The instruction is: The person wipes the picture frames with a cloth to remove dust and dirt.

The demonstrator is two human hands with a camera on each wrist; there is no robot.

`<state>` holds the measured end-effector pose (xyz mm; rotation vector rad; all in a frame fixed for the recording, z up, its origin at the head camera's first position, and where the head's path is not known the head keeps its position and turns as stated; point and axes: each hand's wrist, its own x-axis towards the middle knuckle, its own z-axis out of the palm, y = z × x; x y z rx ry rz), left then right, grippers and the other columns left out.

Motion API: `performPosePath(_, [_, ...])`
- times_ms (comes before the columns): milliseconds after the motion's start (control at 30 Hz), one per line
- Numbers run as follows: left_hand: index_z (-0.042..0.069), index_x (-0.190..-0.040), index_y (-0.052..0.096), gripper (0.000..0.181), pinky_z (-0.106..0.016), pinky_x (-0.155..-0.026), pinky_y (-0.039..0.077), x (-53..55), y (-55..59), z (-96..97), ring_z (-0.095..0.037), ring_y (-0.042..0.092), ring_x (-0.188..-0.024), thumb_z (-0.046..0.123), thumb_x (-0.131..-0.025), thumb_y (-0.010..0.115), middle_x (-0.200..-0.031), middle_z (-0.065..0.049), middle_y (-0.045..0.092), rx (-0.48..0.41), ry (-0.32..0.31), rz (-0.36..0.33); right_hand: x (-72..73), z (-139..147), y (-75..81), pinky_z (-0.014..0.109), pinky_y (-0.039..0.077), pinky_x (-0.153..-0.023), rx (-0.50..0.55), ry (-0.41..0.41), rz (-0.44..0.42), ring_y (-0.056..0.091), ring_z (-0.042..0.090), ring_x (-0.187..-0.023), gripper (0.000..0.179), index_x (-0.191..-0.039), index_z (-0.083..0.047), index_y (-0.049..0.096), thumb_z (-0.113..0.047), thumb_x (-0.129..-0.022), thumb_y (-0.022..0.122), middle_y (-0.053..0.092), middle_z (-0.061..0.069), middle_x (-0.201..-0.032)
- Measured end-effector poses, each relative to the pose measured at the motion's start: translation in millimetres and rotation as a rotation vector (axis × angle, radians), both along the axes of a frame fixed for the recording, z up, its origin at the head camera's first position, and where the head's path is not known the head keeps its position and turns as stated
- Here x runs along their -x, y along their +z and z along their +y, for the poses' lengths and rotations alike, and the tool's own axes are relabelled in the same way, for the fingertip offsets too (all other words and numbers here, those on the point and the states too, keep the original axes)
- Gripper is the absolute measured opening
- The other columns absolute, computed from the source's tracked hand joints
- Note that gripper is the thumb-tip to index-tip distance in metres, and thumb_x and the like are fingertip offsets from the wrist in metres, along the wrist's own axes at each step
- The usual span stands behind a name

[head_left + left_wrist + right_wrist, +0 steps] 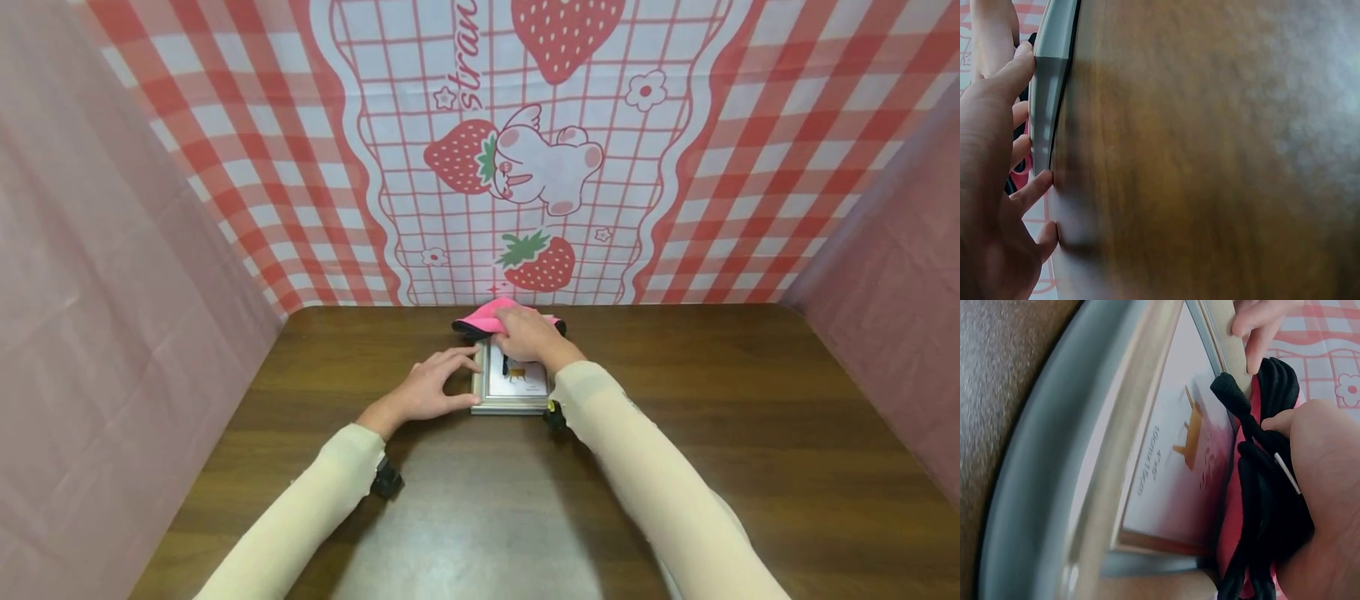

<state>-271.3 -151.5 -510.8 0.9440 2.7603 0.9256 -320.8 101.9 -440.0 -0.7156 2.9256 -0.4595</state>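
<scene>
A silver picture frame (512, 406) lies flat near the table's back edge. Its white insert (1175, 434) shows a small brown chair-like print and size lettering. My left hand (433, 385) spreads along the left side, the thumb at the near left corner; in the left wrist view the fingertips (1043, 179) touch the rim. My right hand (527, 335) grips a bunched pink cloth (487, 317) with black edging, on the far part of the frame. Folds of the black edging (1266, 500) bulge under that hand in the right wrist view, hiding part of the glass.
The brown wooden table (465, 500) runs up to a red-and-white checked strawberry backdrop (540, 167) just behind the frame. Pink curtains (127, 292) hang at both sides. Small black wrist cameras (387, 478) are worn on both wrists.
</scene>
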Motion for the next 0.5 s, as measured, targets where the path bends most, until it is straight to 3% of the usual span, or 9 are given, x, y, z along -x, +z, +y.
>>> performPosePath(100, [0.032,-0.144,0.069,0.062,-0.088,-0.115,0.039,-2.8,6.3,0.5,-0.039,0.05,-0.16,0.073,-0.099,0.073,-0.18,0.005,0.047,0.026,0.001,0.004,0.7,3.3,1.8,0.061,0.044,-0.132,0.014,-0.01,-0.026,0.058,0.039,-0.156,0.05,-0.158,-0.004,0.059,-0.024,-0.112,0.056,0.064,0.019,-0.162])
performPosePath(267, [0.023,-0.146,0.068,0.054,-0.086,-0.121,0.036,-17.1,29.9,6.1,-0.041,0.047,-0.162,0.052,-0.103,0.078,-0.181,-0.002,0.046,0.066,0.011,-0.036,0.8,10.9,4.7,0.061,0.043,-0.133,0.038,-0.013,-0.048,0.058,0.041,-0.156,0.052,-0.16,0.001,0.057,-0.022,-0.113,0.056,0.062,0.022,-0.164])
performPosePath(367, [0.022,-0.148,0.067,0.053,-0.084,-0.123,0.036,-19.2,33.0,7.9,-0.04,0.046,-0.164,0.048,-0.104,0.078,-0.182,-0.002,0.045,0.087,0.018,-0.042,1.1,16.8,4.9,0.06,0.046,-0.131,0.04,-0.024,-0.05,0.062,0.041,-0.151,0.051,-0.157,0.001,0.058,-0.02,-0.112,0.057,0.066,0.022,-0.159])
performPosePath(400, [0.025,-0.148,0.067,0.054,-0.084,-0.123,0.037,-14.7,25.6,6.3,-0.039,0.047,-0.164,0.055,-0.103,0.077,-0.182,0.0,0.045,0.082,0.017,-0.032,1.3,18.8,5.0,0.06,0.046,-0.13,0.039,-0.03,-0.054,0.063,0.041,-0.15,0.051,-0.157,0.001,0.058,-0.02,-0.111,0.057,0.066,0.022,-0.159])
performPosePath(500, [0.025,-0.147,0.068,0.055,-0.085,-0.122,0.037,-15.4,25.8,6.6,-0.04,0.047,-0.163,0.055,-0.102,0.077,-0.181,-0.001,0.046,0.071,0.016,-0.027,0.7,23.9,4.9,0.061,0.049,-0.127,0.037,-0.056,-0.063,0.067,0.039,-0.142,0.049,-0.156,-0.001,0.06,-0.021,-0.112,0.058,0.068,0.021,-0.155])
